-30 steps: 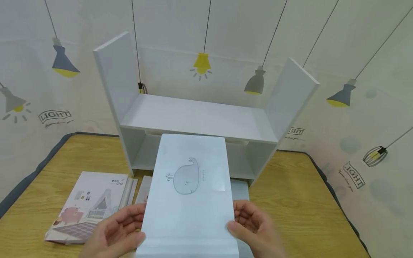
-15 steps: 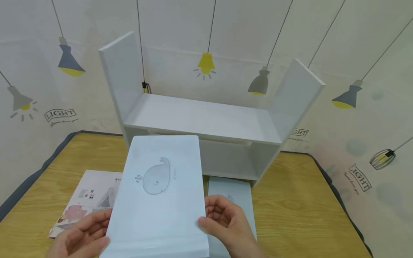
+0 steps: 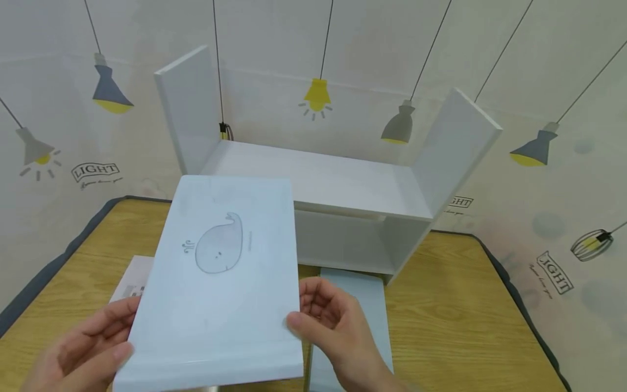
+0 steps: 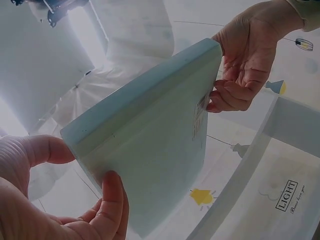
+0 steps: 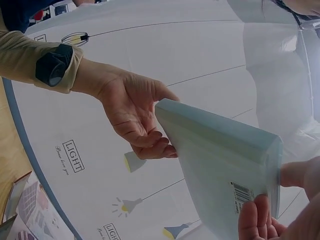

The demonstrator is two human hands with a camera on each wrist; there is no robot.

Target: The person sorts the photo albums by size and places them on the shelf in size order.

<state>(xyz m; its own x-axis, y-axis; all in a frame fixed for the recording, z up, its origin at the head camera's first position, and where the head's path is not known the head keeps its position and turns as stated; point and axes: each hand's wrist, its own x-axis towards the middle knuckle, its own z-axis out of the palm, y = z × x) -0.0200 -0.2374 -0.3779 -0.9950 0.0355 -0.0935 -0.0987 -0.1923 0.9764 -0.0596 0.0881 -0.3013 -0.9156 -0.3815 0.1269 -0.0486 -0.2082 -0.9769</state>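
Note:
A light-blue book [image 3: 230,305] with a whale drawn on its cover is held up over the table, tilted toward me in the head view. My left hand [image 3: 85,348] pinches its left edge, thumb in front and fingers behind. At the right edge, my right hand [image 3: 338,332] grips it the same way. Seen from below in the left wrist view, the back of the book [image 4: 150,135] faces the camera, with my left hand [image 4: 75,195] at one side and my right hand [image 4: 252,57] at the other. The right wrist view shows a barcode [image 5: 242,195] on that back.
Behind the book stands a white two-tier shelf [image 3: 357,190] with tall side panels. A second light-blue book [image 3: 352,294] lies on the wooden table [image 3: 455,316] before it. Another printed book [image 3: 132,277] lies at left, mostly covered. A patterned wall is behind.
Both hands have carried the light-blue book to the left and slightly upward. The second light-blue book on the table is now more exposed, while the printed book at left is more covered.

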